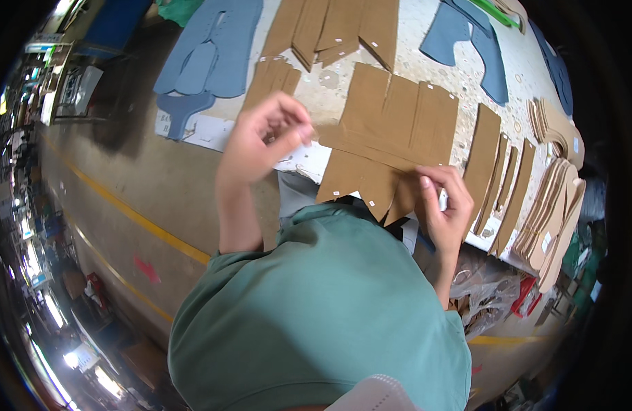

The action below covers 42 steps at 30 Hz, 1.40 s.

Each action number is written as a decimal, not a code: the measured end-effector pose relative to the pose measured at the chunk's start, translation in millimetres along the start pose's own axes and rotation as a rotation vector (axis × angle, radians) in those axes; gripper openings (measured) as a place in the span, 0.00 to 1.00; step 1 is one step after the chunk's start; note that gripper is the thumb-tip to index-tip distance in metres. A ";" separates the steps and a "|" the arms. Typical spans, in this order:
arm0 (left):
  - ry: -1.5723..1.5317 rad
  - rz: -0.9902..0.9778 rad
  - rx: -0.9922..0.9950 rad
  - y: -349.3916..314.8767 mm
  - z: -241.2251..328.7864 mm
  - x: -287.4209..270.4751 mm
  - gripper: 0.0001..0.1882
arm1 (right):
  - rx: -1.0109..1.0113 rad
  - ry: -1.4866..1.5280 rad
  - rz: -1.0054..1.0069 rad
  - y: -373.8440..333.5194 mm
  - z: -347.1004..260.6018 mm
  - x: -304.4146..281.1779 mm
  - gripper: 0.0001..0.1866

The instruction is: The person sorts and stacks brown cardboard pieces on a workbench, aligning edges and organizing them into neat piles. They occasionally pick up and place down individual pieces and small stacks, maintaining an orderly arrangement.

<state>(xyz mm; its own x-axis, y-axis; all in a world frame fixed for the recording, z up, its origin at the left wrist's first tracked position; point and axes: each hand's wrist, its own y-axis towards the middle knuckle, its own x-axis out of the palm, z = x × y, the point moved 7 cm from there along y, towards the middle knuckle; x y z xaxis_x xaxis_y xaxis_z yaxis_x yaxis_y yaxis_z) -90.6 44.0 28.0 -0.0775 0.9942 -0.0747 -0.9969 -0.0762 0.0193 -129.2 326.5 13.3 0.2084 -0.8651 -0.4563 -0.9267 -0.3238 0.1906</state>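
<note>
My left hand (270,137) is raised over the near left edge of the table, slightly blurred. Its fingers curl in and the thumb meets the index finger; anything pinched there is too small to make out. My right hand (447,202) is closed at the right end of a brown flat piece (360,179) on the table's near edge. A small white patch shows between its thumb and fingers, and I cannot tell what it is. Beyond lies a larger brown panel (432,116) with small white labels at its top edge.
More brown pieces (343,27) lie at the back, with narrow brown strips (481,144) at the right. Blue cut pieces (227,48) lie at the back left, others (490,61) at the back right. Beige bundles (545,212) stack along the right edge. A plastic bag (487,288) sits below.
</note>
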 end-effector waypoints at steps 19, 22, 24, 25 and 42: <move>0.542 0.294 -0.067 -3.8 -21.7 -9.0 0.04 | 0.310 0.122 0.023 -21.9 33.9 12.7 0.10; 0.664 0.540 -0.057 -3.3 -13.8 -46.0 0.05 | 0.172 -0.097 0.080 -18.2 21.2 2.8 0.09; 0.772 0.564 -0.004 1.4 -11.0 -52.6 0.05 | 0.141 -0.093 0.105 -15.9 18.2 -0.1 0.06; 0.824 0.573 0.024 4.1 -10.8 -52.6 0.05 | 0.159 -0.077 0.110 -15.3 19.2 -0.6 0.05; 0.894 0.597 0.021 15.9 -31.8 -40.4 0.07 | 0.102 -0.114 0.153 -18.8 18.3 -8.7 0.03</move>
<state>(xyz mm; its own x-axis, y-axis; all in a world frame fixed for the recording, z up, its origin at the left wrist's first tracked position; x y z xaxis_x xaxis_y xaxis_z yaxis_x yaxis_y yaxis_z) -103.8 0.2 -0.3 -0.5421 0.3801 -0.7495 -0.7948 -0.5214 0.3104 -119.4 347.0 -2.3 0.0315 -0.8505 -0.5251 -0.9728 -0.1467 0.1793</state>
